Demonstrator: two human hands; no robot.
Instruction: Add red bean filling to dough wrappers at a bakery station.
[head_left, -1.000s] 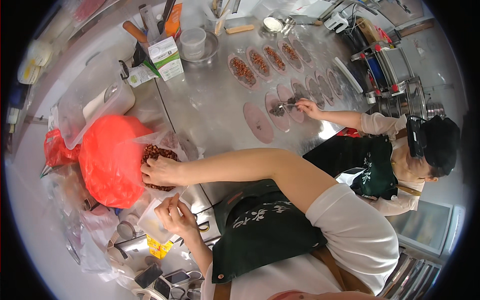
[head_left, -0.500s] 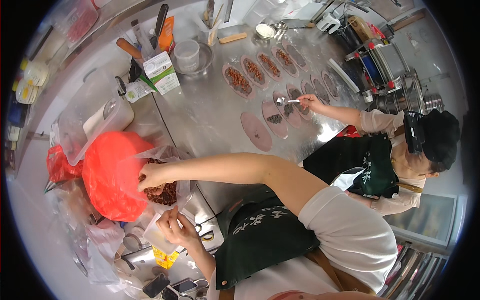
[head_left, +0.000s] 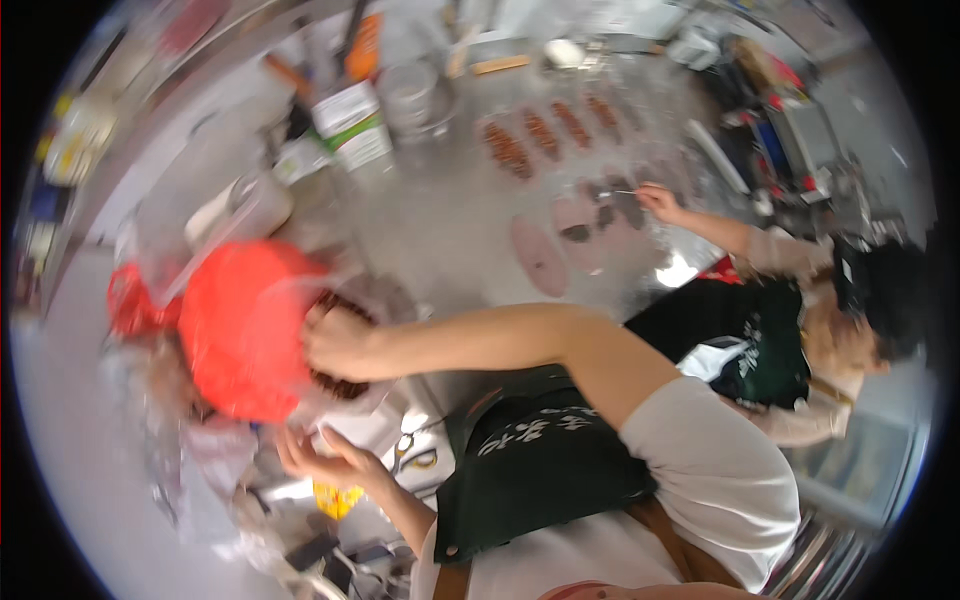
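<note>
My right hand (head_left: 336, 340) reaches into a clear bag of brown nut-like pieces (head_left: 342, 384) beside a large red plastic bag (head_left: 238, 330); its fingers are smeared by motion, so what they hold is unclear. Lower down, my left hand (head_left: 325, 458) is open, palm up with fingers spread and bent a little, over the cluttered area under the red bag.
Two rows of pink ovals (head_left: 536, 250), several topped with brown or dark filling, lie on the steel table (head_left: 420, 220). A co-worker's hand (head_left: 660, 200) holds a spoon over them. A clear bin (head_left: 170, 220), a carton (head_left: 350, 120) and metal equipment (head_left: 800, 140) stand around.
The picture has blurred and shifted slightly right. My left hand has moved left, its fingers spreading from a more upright, curled pose. My right hand stays in the bag of pieces.
</note>
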